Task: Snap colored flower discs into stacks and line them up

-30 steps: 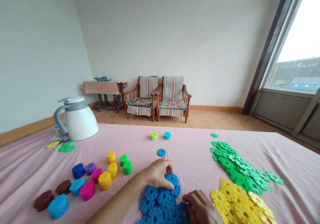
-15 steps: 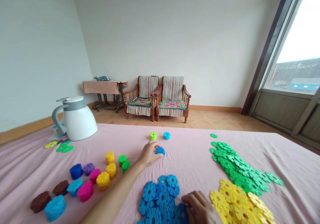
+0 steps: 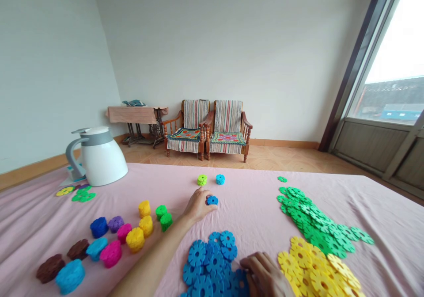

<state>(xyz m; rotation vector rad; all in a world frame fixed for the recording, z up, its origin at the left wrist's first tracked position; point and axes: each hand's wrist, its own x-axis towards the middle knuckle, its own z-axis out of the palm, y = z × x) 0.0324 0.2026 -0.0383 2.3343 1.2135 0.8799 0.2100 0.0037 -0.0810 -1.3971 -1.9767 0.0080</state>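
Note:
A short stack of blue snowflake discs (image 3: 212, 200) is gripped between the thumb and fingers of my left hand (image 3: 198, 205), low over the middle of the cloth. Just beyond it stand a lime-green stack (image 3: 202, 180) and a light-blue stack (image 3: 220, 179). My right hand (image 3: 266, 276) rests at the right edge of a loose pile of blue snowflake discs (image 3: 212, 264). Its fingers are bent but apart from the thumb, and I see nothing held; the fingertips are partly hidden.
Several coloured disc stacks (image 3: 135, 239) stand at left on the pink cloth (image 3: 251, 208). Behind them are a white jug (image 3: 102, 158) and flat discs (image 3: 83, 195). Green discs (image 3: 308, 217) and yellow discs (image 3: 318, 268) lie heaped at right. Two armchairs (image 3: 228, 133) stand beyond the table.
The blue stack in my left hand has tipped to a more level position, with the hand almost in place. My right hand has barely moved. The view has shifted slightly.

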